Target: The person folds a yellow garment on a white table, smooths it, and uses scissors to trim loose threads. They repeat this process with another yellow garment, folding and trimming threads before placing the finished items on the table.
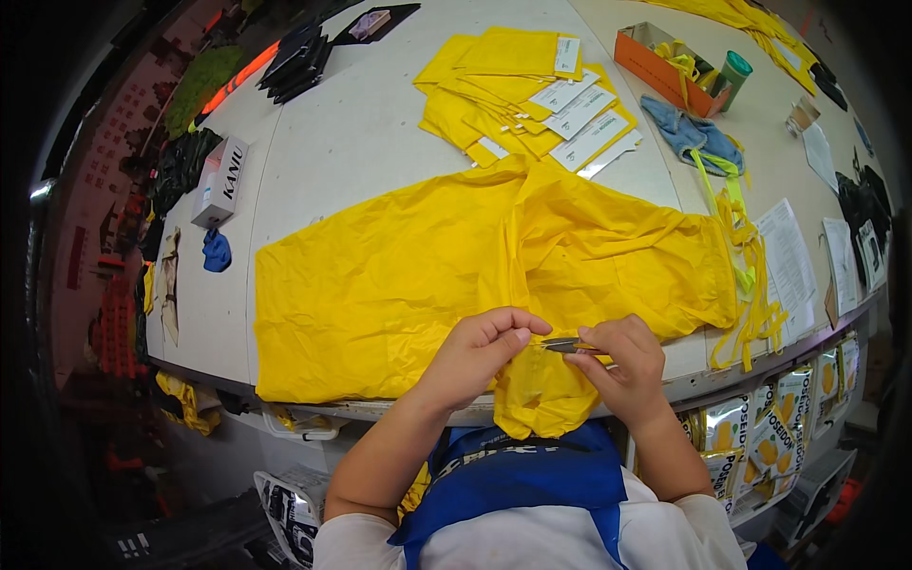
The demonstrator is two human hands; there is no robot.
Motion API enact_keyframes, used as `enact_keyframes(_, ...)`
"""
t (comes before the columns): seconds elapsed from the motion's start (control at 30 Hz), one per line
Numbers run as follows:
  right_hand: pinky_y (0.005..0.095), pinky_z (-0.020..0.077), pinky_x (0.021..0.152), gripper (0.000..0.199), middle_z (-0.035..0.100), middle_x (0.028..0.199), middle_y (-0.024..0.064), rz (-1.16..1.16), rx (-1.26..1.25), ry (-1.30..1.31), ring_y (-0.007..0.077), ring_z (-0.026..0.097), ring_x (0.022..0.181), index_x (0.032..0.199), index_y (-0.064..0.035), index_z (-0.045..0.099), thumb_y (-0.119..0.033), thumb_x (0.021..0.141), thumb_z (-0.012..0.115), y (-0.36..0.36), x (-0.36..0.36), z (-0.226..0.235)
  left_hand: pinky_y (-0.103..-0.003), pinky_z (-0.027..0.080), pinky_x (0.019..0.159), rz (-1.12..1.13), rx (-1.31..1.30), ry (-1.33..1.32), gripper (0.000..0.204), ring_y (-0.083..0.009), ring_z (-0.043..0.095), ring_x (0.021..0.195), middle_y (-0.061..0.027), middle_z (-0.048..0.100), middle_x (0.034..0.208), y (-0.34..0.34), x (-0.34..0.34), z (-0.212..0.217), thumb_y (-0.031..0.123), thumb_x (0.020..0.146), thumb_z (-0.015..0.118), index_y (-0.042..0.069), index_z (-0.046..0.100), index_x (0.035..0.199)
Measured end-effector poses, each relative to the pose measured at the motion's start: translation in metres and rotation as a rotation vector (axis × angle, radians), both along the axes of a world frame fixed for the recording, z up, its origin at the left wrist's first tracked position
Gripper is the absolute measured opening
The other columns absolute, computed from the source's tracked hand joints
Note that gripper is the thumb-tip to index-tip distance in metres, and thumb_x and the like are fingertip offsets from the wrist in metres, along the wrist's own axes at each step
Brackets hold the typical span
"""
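A yellow garment of thin, shiny cloth lies spread over the table in front of me. Part of it hangs over the near edge against my blue apron. My right hand grips a small pair of thread snips, blades pointing left. Close to the blade tips, my left hand is closed in a pinch just above the cloth. What sits between its thumb and forefinger is too small to make out, perhaps a thread.
Packed yellow garments with white labels lie beyond. At the far right stand an orange box, a green cup and a denim cloth. Yellow strips and papers lie right; a white box stands left.
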State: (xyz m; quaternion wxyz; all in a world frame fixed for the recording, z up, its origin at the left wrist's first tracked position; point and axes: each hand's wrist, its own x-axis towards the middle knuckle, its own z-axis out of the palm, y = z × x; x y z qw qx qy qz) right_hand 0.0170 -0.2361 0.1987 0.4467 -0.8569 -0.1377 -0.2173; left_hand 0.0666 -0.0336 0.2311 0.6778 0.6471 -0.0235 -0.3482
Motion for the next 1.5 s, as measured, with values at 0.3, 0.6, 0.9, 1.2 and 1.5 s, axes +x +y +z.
enact_keyframes(0.3, 0.0253, 0.0436, 0.061, 0.020, 0.061, 0.076, 0.0047, -0.024, 0.317, 0.168, 0.0149, 0.055, 0.065, 0.085, -0.0034, 0.062, -0.004, 0.070, 0.074, -0.004, -0.002, -0.020, -0.018, 0.040, 0.062, 0.068, -0.079, 0.088, 0.023, -0.0038, 0.050, 0.069, 0.0009, 0.061, 0.086, -0.001, 0.000, -0.005, 0.014, 0.093, 0.049, 0.003, 0.063, 0.108)
enact_keyframes(0.6, 0.0307, 0.0440, 0.086, 0.037, 0.063, 0.106, 0.0117, -0.955, -0.052, 0.353, 0.0239, 0.058, 0.100, 0.116, -0.0050, 0.057, -0.029, 0.088, 0.061, -0.340, 0.100, -0.191, -0.025, 0.047, 0.079, -0.066, -0.133, 0.126, 0.030, -0.0112, 0.058, 0.086, -0.0083, 0.061, 0.104, 0.006, 0.017, -0.002, 0.013, 0.092, 0.046, -0.004, 0.055, 0.115)
enact_keyframes(0.9, 0.0343, 0.0338, 0.100, 0.069, 0.045, 0.131, 0.0074, 0.293, 0.987, 0.586, 0.0188, 0.044, 0.120, 0.136, -0.0043, 0.038, -0.047, 0.086, 0.059, -0.109, 0.049, -0.102, -0.024, 0.048, 0.082, 0.095, -0.427, 0.313, 0.035, -0.0133, 0.060, 0.093, -0.0075, 0.062, 0.103, 0.005, 0.019, 0.000, -0.005, 0.082, 0.054, -0.002, 0.053, 0.117)
enact_keyframes(1.2, 0.0252, 0.0452, 0.074, 0.037, 0.051, 0.088, -0.0010, 0.113, 0.528, 0.399, 0.0105, 0.051, 0.081, 0.094, -0.0095, 0.047, -0.001, 0.068, 0.071, 0.012, 0.040, -0.079, -0.031, 0.049, 0.069, 0.004, 0.245, -1.487, 0.031, -0.0233, 0.059, 0.074, -0.0069, 0.059, 0.084, -0.013, -0.029, -0.019, -0.005, 0.070, 0.064, 0.005, 0.065, 0.098)
enact_keyframes(1.5, 0.0234, 0.0435, 0.065, 0.019, 0.048, 0.082, -0.0020, 0.511, 0.516, 0.484, 0.0071, 0.049, 0.072, 0.081, -0.0089, 0.044, -0.001, 0.077, 0.061, 0.060, 0.050, -0.014, -0.036, 0.042, 0.087, 0.604, 0.512, -1.061, 0.043, -0.0336, 0.051, 0.098, -0.0130, 0.053, 0.103, 0.051, 0.010, -0.060, -0.006, 0.065, 0.061, 0.003, 0.053, 0.107)
